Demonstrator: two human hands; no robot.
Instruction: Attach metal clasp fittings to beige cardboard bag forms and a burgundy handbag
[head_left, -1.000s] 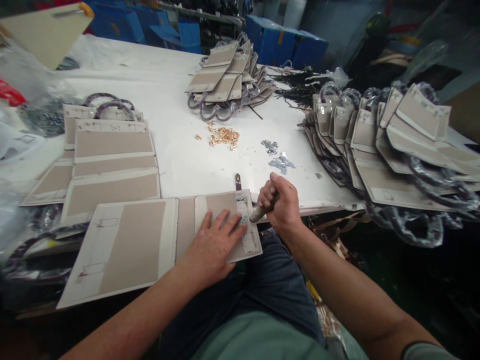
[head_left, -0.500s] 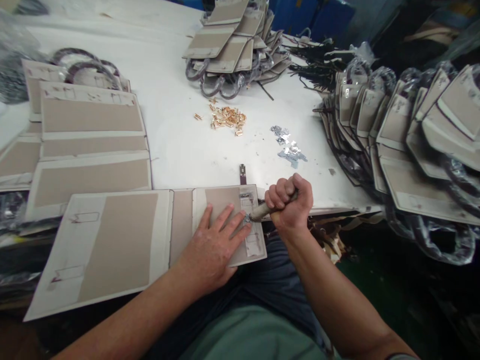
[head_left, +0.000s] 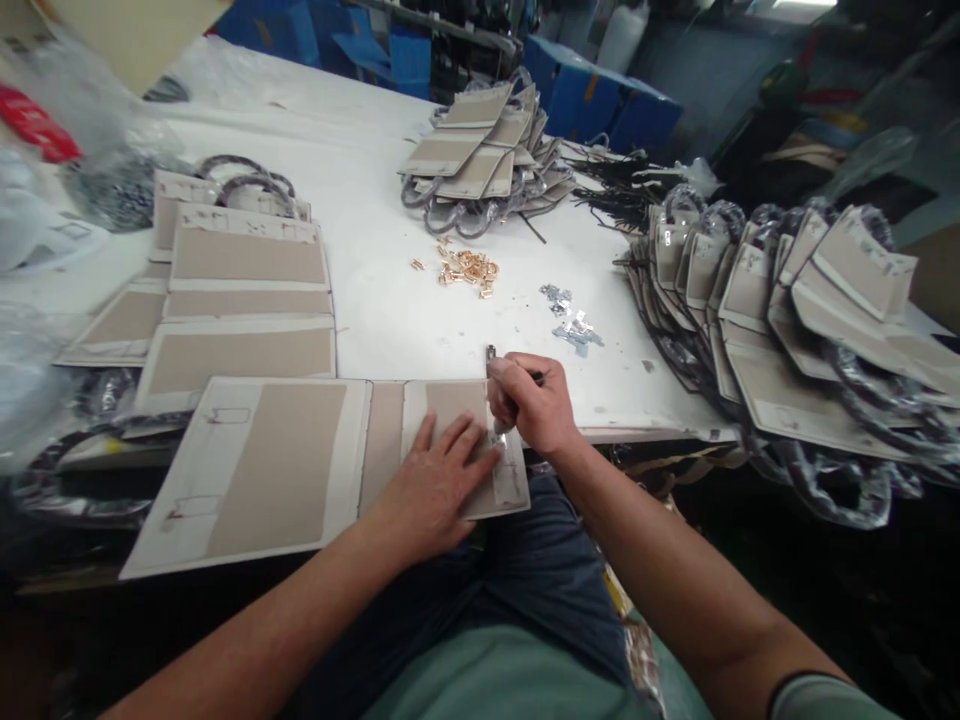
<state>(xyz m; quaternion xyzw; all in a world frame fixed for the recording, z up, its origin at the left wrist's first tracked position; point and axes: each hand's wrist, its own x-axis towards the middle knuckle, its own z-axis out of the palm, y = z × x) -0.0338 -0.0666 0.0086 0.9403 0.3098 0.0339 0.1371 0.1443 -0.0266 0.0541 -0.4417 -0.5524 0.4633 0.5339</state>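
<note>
A flat beige bag panel (head_left: 292,470) with pale edges and seams lies across the front of the table, partly overhanging it. My left hand (head_left: 439,480) rests on its right section, fingers spread and pressing down. Above the panel's right end, my right hand (head_left: 532,400) is closed around a short tool (head_left: 538,378), whose dark end sticks out of the fist; most of it is hidden. Near its lower side, a small metal piece (head_left: 498,438) shows on the pale strip beside my left fingertips. A dark strap tab (head_left: 491,352) with metal on it extends past the panel's far edge.
Gold-coloured fittings (head_left: 469,267) and thin silver plates (head_left: 574,325) lie in loose piles on the white table (head_left: 390,330). Bag bodies with wrapped handles stand in a left stack (head_left: 247,255), a back stack (head_left: 465,150) and a right row (head_left: 765,310). Black straps (head_left: 611,190) lie behind.
My right hand has shifted left and turned over the panel's end; the tool's pale brown shaft, visible before, is now mostly hidden. My left hand stays on the panel. The camera view has tilted up.
</note>
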